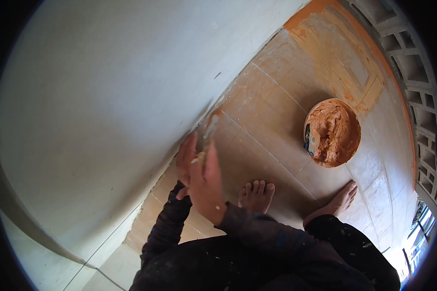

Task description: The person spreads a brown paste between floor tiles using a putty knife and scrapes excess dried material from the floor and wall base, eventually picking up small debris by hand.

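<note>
Both hands, left hand (184,162) and right hand (206,182), grip a scraper (209,133) at the wall's (97,111) bottom edge. Open tile floor (267,140) right; far right, orange putty bowl (332,132).

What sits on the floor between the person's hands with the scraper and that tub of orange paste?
Nothing visible: bare floor tiles run from the right hand and scraper to the tub. The bare feet lie below that line.

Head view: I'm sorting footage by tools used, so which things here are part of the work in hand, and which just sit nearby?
In use:
- putty knife, held in both the left hand and right hand
- pale wall, right beside the blade

Nearby, untouched:
- round pan of orange paste
- scraper lying in it
- tiled floor
- block wall
</note>
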{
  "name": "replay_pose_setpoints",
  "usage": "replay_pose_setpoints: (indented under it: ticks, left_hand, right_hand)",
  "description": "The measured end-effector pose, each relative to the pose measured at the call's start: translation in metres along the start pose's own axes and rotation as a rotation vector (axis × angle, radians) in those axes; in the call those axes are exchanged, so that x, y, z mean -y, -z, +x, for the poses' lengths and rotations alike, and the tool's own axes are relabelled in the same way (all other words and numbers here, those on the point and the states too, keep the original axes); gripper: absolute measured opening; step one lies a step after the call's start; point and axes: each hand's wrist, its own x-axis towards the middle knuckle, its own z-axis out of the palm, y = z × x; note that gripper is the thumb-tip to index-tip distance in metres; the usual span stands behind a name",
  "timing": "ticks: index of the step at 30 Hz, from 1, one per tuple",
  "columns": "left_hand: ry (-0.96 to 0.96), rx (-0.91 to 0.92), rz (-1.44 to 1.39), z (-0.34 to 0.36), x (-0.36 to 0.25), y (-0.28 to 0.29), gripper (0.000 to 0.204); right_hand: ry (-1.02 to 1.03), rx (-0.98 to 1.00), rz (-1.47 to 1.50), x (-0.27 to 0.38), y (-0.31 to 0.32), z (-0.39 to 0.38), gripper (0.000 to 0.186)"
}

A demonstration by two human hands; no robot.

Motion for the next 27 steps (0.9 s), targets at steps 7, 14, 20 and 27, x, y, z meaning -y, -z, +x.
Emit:
replay_pose_setpoints:
  ticks: [7,14,20,27]
  left_hand:
    - [-0.675,0.289,0.530,0.123,-0.057,-0.115,0.069]
    - [-0.478,0.177,0.707,0.109,-0.046,-0.136,0.073]
    - [-0.274,0.188,0.792,0.034,-0.026,-0.076,0.073]
    - [-0.214,0.167,0.862,-0.009,0.007,-0.037,0.071]
  right_hand:
    - [0.008,-0.162,0.511,0.078,0.080,0.035,0.042]
    - [0.016,-0.025,0.453,0.089,0.096,0.048,0.041]
    - [0.011,0.106,0.405,0.057,0.084,0.069,0.036]
    - [-0.072,0.102,0.366,-0.005,0.067,0.053,0.011]
